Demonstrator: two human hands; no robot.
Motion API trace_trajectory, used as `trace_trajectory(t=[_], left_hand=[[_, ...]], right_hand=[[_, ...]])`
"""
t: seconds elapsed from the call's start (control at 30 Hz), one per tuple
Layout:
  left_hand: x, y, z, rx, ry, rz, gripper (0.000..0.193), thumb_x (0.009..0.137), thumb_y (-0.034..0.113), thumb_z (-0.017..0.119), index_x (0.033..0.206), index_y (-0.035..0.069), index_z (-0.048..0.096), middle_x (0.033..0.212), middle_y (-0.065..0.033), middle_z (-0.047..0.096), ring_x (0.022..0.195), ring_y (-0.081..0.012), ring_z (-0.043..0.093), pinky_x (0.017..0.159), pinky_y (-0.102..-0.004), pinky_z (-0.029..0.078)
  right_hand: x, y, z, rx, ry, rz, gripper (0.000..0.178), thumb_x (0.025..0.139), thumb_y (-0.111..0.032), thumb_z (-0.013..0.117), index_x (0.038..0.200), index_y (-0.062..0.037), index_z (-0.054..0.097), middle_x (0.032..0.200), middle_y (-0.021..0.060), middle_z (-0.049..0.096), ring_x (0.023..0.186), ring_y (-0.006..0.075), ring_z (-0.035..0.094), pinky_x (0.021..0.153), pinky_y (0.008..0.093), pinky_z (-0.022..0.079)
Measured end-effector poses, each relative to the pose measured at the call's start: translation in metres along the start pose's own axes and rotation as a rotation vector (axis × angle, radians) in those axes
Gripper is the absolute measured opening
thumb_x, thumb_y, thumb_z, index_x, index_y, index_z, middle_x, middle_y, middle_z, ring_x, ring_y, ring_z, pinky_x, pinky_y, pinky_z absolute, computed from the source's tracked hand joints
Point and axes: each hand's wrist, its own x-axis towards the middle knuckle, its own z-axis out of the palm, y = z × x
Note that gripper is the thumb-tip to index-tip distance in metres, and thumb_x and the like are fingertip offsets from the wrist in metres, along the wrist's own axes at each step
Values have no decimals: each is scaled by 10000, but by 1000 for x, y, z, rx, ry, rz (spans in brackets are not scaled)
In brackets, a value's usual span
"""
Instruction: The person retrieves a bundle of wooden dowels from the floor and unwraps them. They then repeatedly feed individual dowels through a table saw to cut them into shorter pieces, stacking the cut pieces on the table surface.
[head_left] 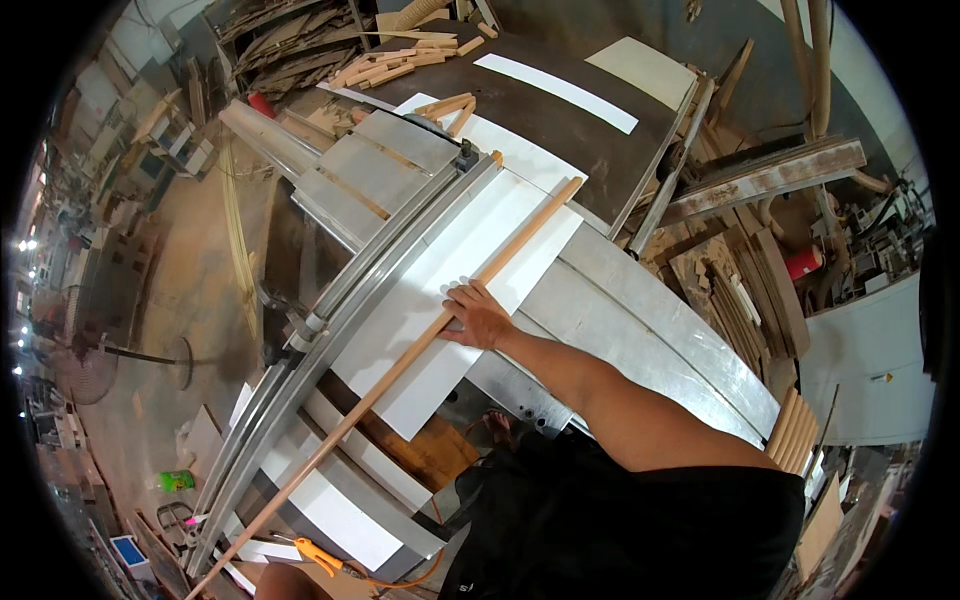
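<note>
A long, narrow wooden strip (375, 395) lies diagonally across the metal machine table (640, 310), running from the lower left edge to the upper middle. My right hand (478, 315) grips it near the middle, with fingers over the far side and thumb on the near side. Beneath the strip and the hand is a white sheet (410, 345) on the table. At the lower edge a patch of skin (288, 582), seemingly my left arm, shows close to the strip's near end; my left hand is out of view.
A metal rail (375, 255) runs along the table's left side. Short wood pieces (395, 65) lie on the dark board (560, 130) at the back. An orange air blow gun (318, 556) rests at lower left. Several wooden strips (790, 432) stand at right, and scrap wood (735, 290) is piled beyond the table.
</note>
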Motion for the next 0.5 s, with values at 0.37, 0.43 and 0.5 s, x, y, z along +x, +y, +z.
trace_trajectory(t=[0.37, 0.43, 0.5], left_hand=[[14, 46, 27, 70, 418, -772, 135, 877, 68, 718, 828, 84, 593, 726, 4, 442, 748, -66, 425, 632, -227, 323], [18, 60, 27, 81, 505, -1185, 143, 874, 63, 722, 821, 86, 591, 716, 7, 435, 740, -61, 419, 623, -223, 319], [-5, 68, 26, -27, 535, -1316, 203, 832, 10, 727, 782, 73, 541, 698, 12, 390, 708, -57, 386, 594, -223, 292]], right_hand=[[4, -5, -2, 31, 51, -10, 654, 866, -559, 700, 1228, -15, 675, 1395, 166, 574, 1371, 329, 456, 1215, 481, 250], [0, -1, -5, 33, 43, 7, 655, 866, -558, 701, 1235, -17, 672, 1394, 167, 572, 1378, 333, 448, 1218, 484, 244], [-3, 4, 0, 29, 53, 7, 655, 868, -556, 700, 1241, -19, 668, 1395, 165, 570, 1380, 337, 443, 1220, 489, 240]])
